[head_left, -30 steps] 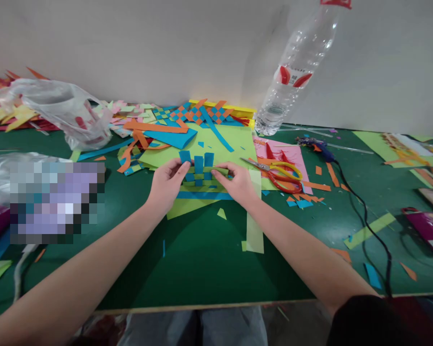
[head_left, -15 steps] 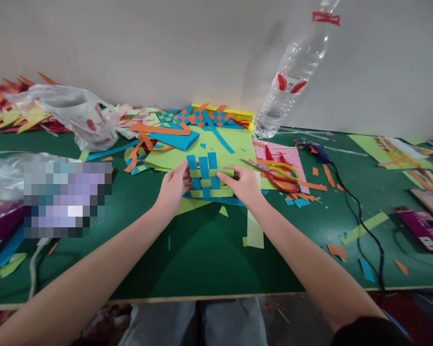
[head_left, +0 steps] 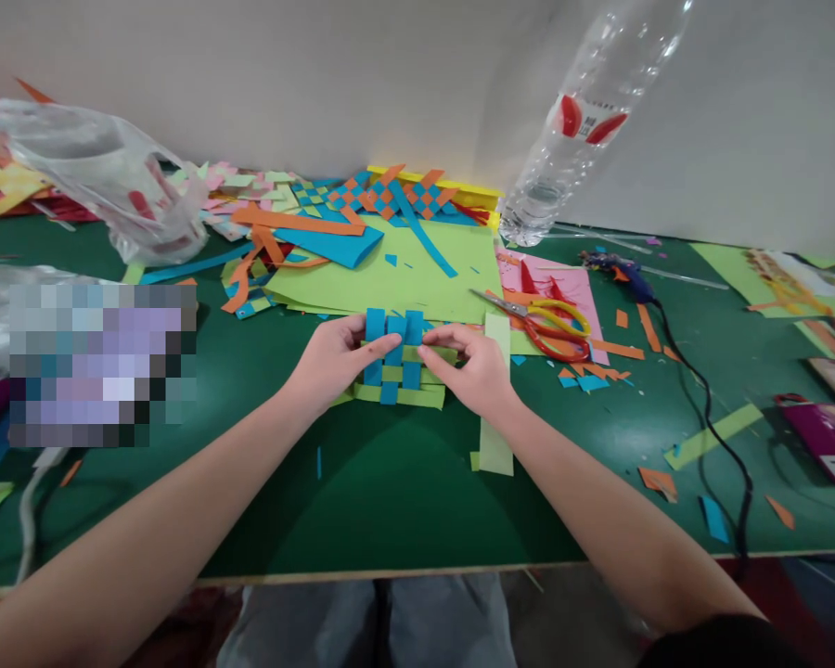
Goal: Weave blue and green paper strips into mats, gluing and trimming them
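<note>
Between my two hands is a small woven piece of blue and green paper strips [head_left: 391, 375], its blue strips upright and its green ones running across. My left hand [head_left: 335, 357] grips its left side, the thumb lying across the front of the blue strips. On the right, my right hand [head_left: 469, 362] pinches the end of a green strip between thumb and fingers. Behind the weave lie stacked light-green paper sheets [head_left: 431, 278]. Scissors [head_left: 539, 320] with yellow and red handles rest to the right of my right hand. A pale green strip [head_left: 497, 445] passes under my right wrist.
A tilted clear plastic bottle [head_left: 577, 139] leans by the wall. A glue gun [head_left: 626, 276] with a black cord sits at right. Orange and blue checkered weaves [head_left: 368, 197] lie at the back. At left are a plastic bag [head_left: 125, 186] and a blurred-out device [head_left: 111, 362].
My left thumb has come over the front of the blue strips. The weave is slightly lower in view, and the whole scene has shifted with the camera.
</note>
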Action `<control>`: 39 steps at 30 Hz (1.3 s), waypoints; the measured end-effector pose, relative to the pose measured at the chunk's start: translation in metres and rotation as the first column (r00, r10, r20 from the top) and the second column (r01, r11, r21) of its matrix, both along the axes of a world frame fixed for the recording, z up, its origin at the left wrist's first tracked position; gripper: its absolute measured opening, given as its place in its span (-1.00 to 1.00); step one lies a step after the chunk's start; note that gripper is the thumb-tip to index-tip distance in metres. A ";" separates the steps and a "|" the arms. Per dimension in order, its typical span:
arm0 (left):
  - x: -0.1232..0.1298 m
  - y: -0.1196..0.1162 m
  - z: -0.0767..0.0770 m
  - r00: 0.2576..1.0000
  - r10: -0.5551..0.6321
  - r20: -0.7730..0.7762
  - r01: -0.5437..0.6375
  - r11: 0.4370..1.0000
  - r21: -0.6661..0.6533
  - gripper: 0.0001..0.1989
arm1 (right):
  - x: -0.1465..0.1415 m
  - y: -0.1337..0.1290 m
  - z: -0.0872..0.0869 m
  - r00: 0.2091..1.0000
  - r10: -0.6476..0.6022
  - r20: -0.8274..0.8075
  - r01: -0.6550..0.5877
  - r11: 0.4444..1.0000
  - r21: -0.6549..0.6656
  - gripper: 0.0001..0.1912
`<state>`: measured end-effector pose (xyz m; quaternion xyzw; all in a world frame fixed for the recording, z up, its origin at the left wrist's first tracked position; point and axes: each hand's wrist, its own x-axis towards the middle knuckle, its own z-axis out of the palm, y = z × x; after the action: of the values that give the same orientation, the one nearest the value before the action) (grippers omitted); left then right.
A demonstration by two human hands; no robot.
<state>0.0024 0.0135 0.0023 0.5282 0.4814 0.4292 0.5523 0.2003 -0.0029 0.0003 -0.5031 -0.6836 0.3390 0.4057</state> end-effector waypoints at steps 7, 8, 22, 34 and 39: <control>-0.003 0.002 -0.004 1.000 -0.004 -0.021 0.003 0.999 -0.052 -0.64 | -0.001 0.001 -0.003 0.996 0.070 -0.052 -0.073 0.995 -0.062 -0.73; -0.003 0.002 -0.004 1.000 0.006 -0.018 -0.007 0.999 -0.053 -0.64 | -0.001 0.002 -0.003 0.997 0.061 -0.051 -0.065 0.995 -0.071 -0.73; -0.002 0.000 0.001 0.987 0.128 0.096 -0.123 0.990 -0.063 -0.62 | 0.003 0.005 -0.002 0.995 0.055 -0.089 -0.060 0.996 -0.063 -0.74; -0.003 0.006 -0.004 0.919 0.324 0.223 -0.330 0.944 -0.012 -0.65 | -0.001 -0.001 0.003 0.997 0.038 0.061 -0.035 0.997 -0.063 -0.68; -0.001 0.006 -0.003 0.914 0.341 0.222 -0.353 0.936 0.015 -0.64 | 0.001 -0.001 0.003 0.992 0.078 0.097 -0.071 0.995 -0.073 -0.61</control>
<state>0.0011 0.0192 -0.0003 0.3998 0.4927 0.5881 0.5015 0.2009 -0.0035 0.0034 -0.5074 -0.7090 0.3519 0.3405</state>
